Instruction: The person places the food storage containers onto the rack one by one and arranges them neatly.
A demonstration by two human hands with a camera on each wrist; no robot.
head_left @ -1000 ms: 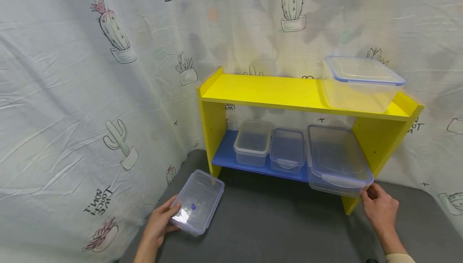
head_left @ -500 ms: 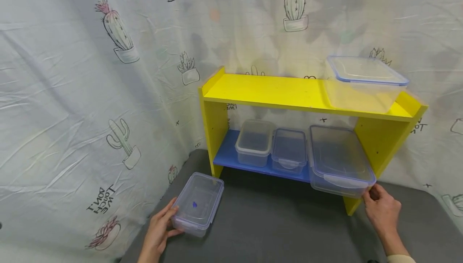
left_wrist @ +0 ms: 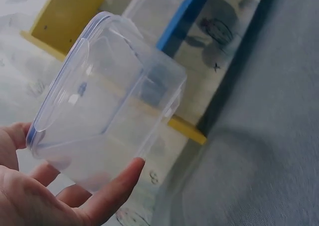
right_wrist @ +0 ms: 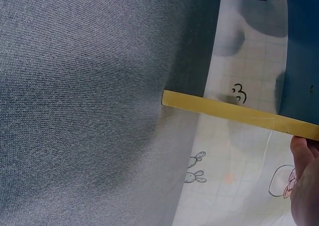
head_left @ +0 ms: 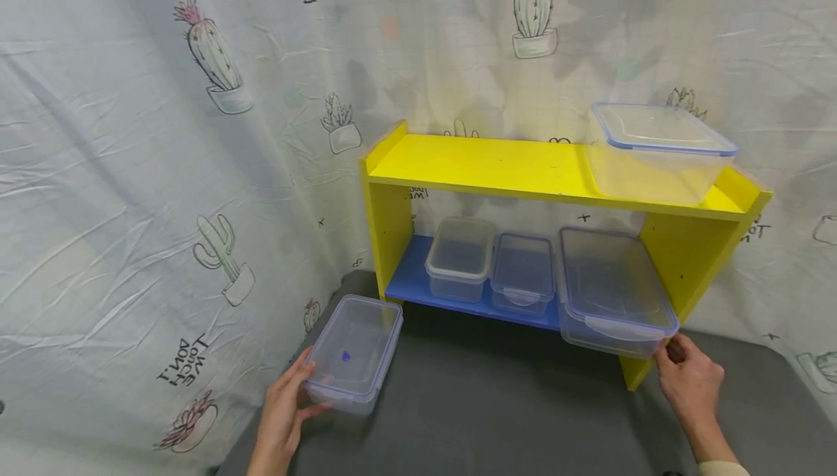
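Note:
A clear plastic food container (head_left: 362,334) with a blue-rimmed lid is in my left hand (head_left: 280,414), which grips its near left corner. In the left wrist view this container (left_wrist: 107,101) is tilted above the grey surface, thumb at the lid and fingers along the body. A small blue mark shows on the lid. My right hand (head_left: 692,381) holds the front edge of the right side panel of a yellow shelf (head_left: 484,163), just below a large container's corner. Fingers (right_wrist: 301,153) touch the yellow panel in the right wrist view.
On the blue lower board (head_left: 412,280) stand a pale-lidded container (head_left: 460,258), a small blue-rimmed container (head_left: 523,269) and a large container (head_left: 615,287) overhanging the front. A deep box (head_left: 660,152) sits on top at right. Cactus-print curtain (head_left: 216,134) hangs behind and at left.
My left hand has lifted the container slightly and moved it a little away toward the shelf, after tipping it. The right hand stays at the shelf panel.

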